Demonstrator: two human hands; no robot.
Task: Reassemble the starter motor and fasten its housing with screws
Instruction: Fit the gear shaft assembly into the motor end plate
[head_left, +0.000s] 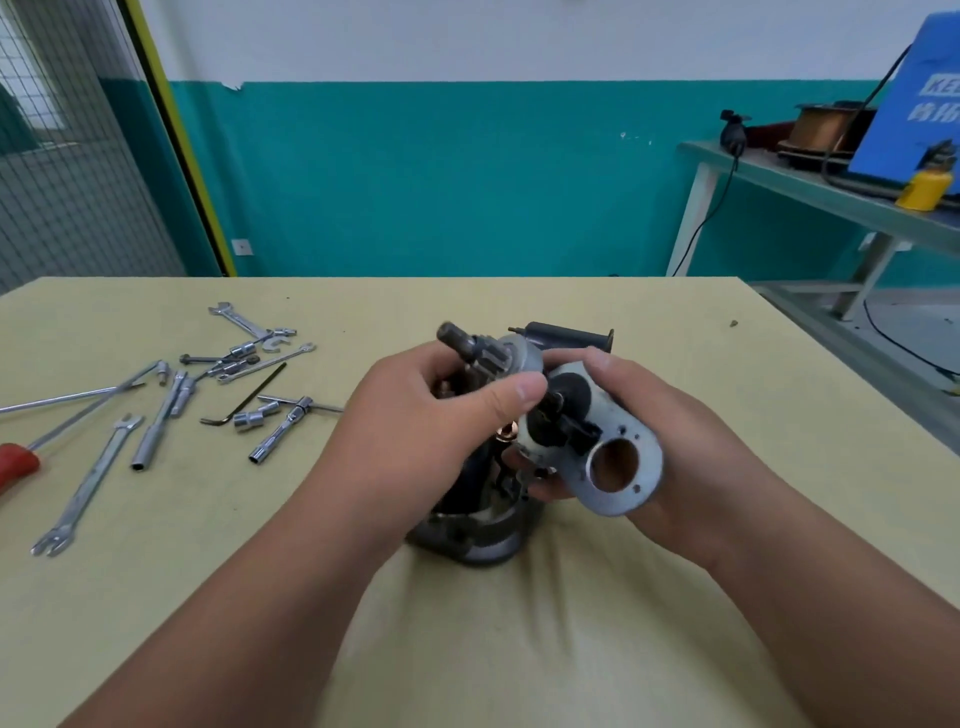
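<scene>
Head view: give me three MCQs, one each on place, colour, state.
1. The wrenches and sockets lie on the table at:
A) its right side
B) its left side
C) its near edge

2. The screwdriver handle is:
A) blue
B) yellow
C) red

3. The right hand:
A) grips the metal end plate
B) rests flat, holding nothing
C) holds a wrench

Key:
1. B, the tools cluster at the left.
2. C, a red handle shows at the left edge.
3. A, fingers curl round the plate.

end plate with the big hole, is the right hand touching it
Touching: the head view shows the right hand gripping the end plate, fingers curled under its lower edge.
</scene>
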